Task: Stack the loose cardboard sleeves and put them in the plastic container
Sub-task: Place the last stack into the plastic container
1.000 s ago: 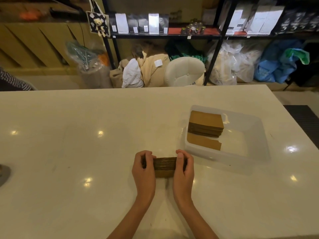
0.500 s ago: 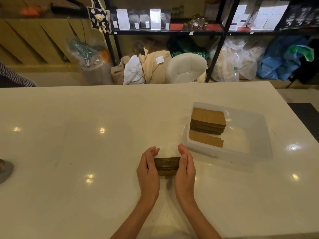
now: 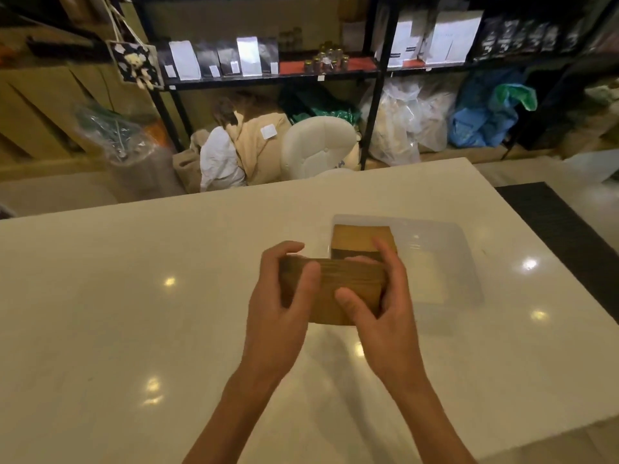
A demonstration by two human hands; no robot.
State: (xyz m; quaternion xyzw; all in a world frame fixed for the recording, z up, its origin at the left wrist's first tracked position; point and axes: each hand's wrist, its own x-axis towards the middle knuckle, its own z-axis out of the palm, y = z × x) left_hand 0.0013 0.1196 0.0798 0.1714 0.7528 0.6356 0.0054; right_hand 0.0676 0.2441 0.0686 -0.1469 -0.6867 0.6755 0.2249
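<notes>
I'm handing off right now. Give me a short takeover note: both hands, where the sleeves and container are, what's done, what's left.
Left hand and right hand: both clamp the held stack of cardboard sleeves, one at each end, raised off the white table.
Plastic container: on the table, just beyond and to the right of the hands.
Done: one stack of sleeves in the container, at its left end.
Left: place the held stack in the container. No other loose sleeves in view.
</notes>
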